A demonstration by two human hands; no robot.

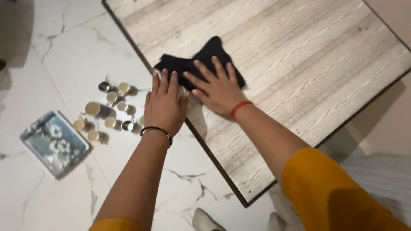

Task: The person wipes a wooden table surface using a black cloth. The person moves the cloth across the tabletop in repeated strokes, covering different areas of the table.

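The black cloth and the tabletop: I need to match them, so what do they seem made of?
Black cloth: soft matte fabric, going by its limp folds. Tabletop: pale grey wood-grain, probably laminate; dark edge band. Right hand presses the cloth.

Crumpled black cloth near table edge

Head-worn camera, steep downward view, close over table corner and floor

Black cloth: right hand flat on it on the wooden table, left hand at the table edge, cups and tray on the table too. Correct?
Not quite. The head view shows the cups and tray on the marble floor, not the wooden table. The rest holds: right hand flat on the black cloth, left hand at the edge.
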